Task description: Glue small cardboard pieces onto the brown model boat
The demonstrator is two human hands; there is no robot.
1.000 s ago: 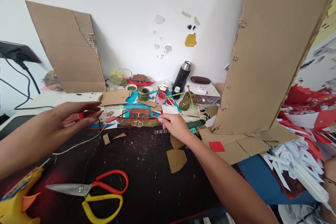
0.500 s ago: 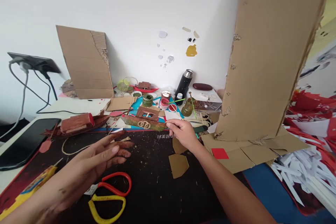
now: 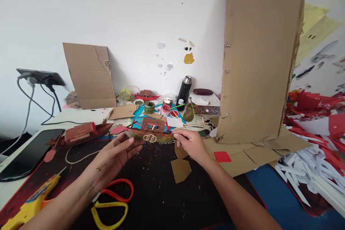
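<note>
A brown and green model boat (image 3: 164,137) with a small cabin and twine rings on its side is held level between my hands. My left hand (image 3: 118,151) grips its left end, thumb on the near side and fingers underneath. At the right end, my right hand (image 3: 190,144) pinches the tip. Below my left forearm and wrist lie scissors (image 3: 122,201) with red and yellow handles. A yellow glue gun (image 3: 40,201) rests at the lower left. Two cut cardboard pieces (image 3: 181,170) lie on the dark mat below my right hand.
Another brown model boat (image 3: 81,133) sits at left beside a black phone (image 3: 32,154). Paint jars (image 3: 149,107), a black thermos (image 3: 184,90) and sticks stand at the back. A tall cardboard sheet (image 3: 258,61) rises at right, near white paper strips (image 3: 299,172).
My left hand has moved up to the boat's left end and closed on it. The right hand keeps its pinch. The camera view has shifted slightly.
</note>
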